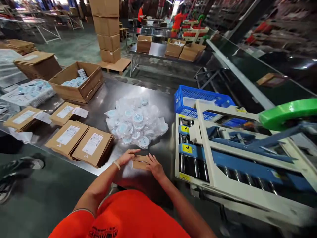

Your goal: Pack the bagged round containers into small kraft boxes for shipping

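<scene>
A small brown cardboard box (140, 164) lies on the steel table in front of me, a seam running along its top. My left hand (126, 156) holds it at its left end, with fingers reaching along the far edge. At the opposite end my right hand (155, 167) grips the box, its fingers lying over the top. Just beyond my hands is a heap of round white and pale blue items in clear plastic bags (137, 120). Flat cardboard stacks with white labels (92, 145) lie to the left.
An open carton (85, 89) holding more round items stands at the back left, near a white basket (41, 96). To the right are a roller machine with a cream frame (206, 145) and a blue crate (179, 99). Tall stacked cartons (107, 41) stand behind the table.
</scene>
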A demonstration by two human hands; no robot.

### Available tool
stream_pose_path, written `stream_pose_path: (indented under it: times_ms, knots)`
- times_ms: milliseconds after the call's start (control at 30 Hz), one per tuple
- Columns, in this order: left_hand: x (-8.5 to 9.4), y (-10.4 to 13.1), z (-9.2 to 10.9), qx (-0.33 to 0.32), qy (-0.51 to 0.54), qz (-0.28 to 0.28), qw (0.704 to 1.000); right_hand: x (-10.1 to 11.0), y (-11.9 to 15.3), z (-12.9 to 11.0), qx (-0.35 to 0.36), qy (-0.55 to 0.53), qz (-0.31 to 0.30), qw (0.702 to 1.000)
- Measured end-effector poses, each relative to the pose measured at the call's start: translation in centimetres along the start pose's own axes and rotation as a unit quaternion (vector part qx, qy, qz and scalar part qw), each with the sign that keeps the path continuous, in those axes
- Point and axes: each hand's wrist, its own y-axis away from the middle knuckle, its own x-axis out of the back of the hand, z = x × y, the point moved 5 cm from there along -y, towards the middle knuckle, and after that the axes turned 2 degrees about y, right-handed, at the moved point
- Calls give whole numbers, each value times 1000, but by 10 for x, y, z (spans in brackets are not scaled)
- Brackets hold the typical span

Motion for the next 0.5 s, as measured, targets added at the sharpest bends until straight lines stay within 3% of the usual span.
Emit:
stream_pose_path:
  times_ms: [167, 267, 400, 500]
  knots:
    - [-42, 8, 13, -9, -263, 4, 965, -20, 13, 1, -42, -5, -3, 999]
    - [-59, 0, 17, -6, -345, 27, 938, -24, 21, 28, -76, -59, 62, 993]
    - [-79, -57, 39, -38, -335, 48, 940, -37, 58, 100, -256, -77, 241, 933]
    - [-98, -125, 65, -69, -311, 61, 946, -57, 83, 131, -312, -55, 268, 910]
